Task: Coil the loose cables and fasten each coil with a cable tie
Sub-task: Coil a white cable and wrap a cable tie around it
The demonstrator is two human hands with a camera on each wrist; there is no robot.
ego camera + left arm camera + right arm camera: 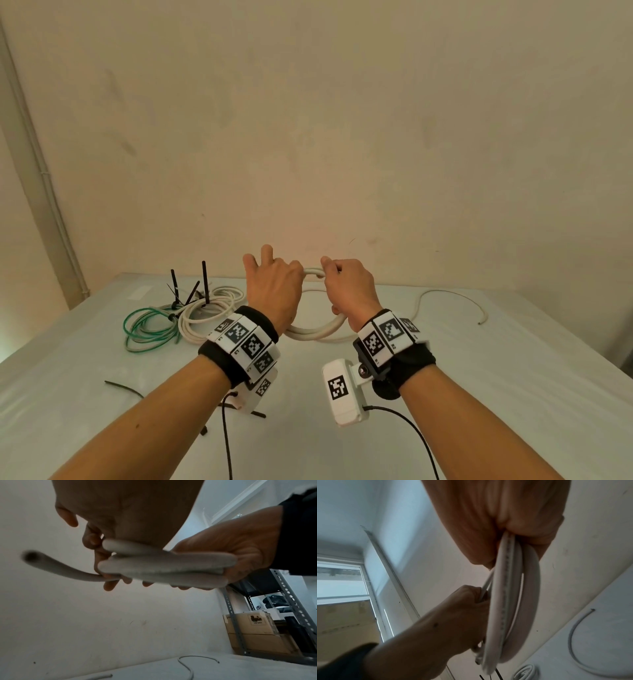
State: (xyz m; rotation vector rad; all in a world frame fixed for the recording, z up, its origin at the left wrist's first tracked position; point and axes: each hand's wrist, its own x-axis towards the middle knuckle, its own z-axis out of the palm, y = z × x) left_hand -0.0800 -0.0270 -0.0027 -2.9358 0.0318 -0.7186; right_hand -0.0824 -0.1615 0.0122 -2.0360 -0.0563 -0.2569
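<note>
You hold a thick white cable coil [318, 330] up off the table [479, 377], between your two hands, in front of the wall [342, 120]. Your right hand [349, 286] is curled tight round one side of the coil; in the right wrist view the loops [510, 601] hang down from your closed fist as three or so strands lying side by side. Your left hand [274, 287] grips the opposite side of the coil, with the thumb and nearer fingers wrapped on the strands while two fingers stick out straight. In the left wrist view the coil's free end [32, 556] pokes out past your left fingers [109, 585] as a short curved stub with a dark core.

Taking the held coil as the landmark: to its left, on the table, lies a white cable bundle [209, 308] already cinched with black cable ties [205, 284] whose tails stand upright, and just left of that a green cable bundle [147, 329], touching the white one. To the right of the coil a thin loose white cable [452, 298] curves across the table, well apart from your hands. Nearer to you than the coil, down by your left forearm, a spare black cable tie [123, 389] lies flat on the table. A second tie [258, 414] shows partly under your left wrist camera.
</note>
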